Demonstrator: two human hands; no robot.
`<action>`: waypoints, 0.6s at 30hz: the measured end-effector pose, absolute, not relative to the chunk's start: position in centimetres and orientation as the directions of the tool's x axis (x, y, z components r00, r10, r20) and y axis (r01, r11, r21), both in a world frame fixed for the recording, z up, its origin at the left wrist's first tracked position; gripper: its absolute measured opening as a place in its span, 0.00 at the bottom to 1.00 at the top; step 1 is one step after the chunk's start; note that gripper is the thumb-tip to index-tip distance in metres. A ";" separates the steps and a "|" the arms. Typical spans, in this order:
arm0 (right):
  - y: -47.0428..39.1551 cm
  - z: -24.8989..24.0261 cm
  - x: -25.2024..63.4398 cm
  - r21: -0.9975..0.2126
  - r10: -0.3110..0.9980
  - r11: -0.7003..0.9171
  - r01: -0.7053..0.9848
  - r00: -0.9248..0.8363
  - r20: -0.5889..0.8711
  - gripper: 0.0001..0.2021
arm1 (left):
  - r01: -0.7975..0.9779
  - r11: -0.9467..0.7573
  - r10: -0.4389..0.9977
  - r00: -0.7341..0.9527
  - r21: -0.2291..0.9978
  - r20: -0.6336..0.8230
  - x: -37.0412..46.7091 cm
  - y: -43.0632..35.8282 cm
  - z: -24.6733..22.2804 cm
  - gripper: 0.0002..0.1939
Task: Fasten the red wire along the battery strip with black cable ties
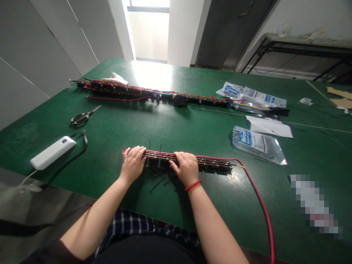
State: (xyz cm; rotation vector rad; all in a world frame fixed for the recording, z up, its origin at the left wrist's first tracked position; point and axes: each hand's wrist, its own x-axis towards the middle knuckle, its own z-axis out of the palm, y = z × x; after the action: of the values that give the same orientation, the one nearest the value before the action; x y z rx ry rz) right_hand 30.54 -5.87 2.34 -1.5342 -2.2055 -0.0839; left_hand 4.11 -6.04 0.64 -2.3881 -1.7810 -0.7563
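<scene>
A black strip assembly (214, 165) with thin wires along its top lies across the green table (115, 128). My left hand (133, 161) is closed over its left end, fingers wrapped over the far edge. My right hand (187, 167), with a red bead bracelet (193, 185) at the wrist, grips the strip near its middle. A red cable (260, 198) runs along the strip, loops at the left end and trails off the right end toward the front edge. Thin black ties (160, 152) stand up from the strip between my hands; others (157, 184) lie in front.
Behind lies a longer wired black assembly (165, 96). Scissors (84, 118) and a white device (53, 152) with a cord are at the left. Plastic bags (258, 145) and white paper (269, 126) lie at the right, near a pixelated patch.
</scene>
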 end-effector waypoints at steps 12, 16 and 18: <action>-6.1 2.3 30.7 -0.216 0.833 0.423 0.880 -0.283 0.476 0.19 | 0.923 -0.312 0.885 0.197 0.223 0.421 4.2 -6.2 0.7 0.20; -6.2 2.4 30.8 -0.203 0.820 0.436 0.877 -0.294 0.492 0.19 | 0.929 -0.299 0.888 0.188 0.216 0.421 4.3 -6.3 0.8 0.20; -6.2 2.4 30.8 -0.209 0.826 0.432 0.878 -0.292 0.482 0.19 | 0.929 -0.296 0.890 0.184 0.222 0.417 4.3 -6.2 0.7 0.19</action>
State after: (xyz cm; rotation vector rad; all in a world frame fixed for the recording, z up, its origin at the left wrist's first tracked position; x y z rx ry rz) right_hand 30.79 -6.18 2.39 -1.4315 -2.1632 -0.1292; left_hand 4.30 -6.15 0.74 -2.3540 -1.8127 -0.7358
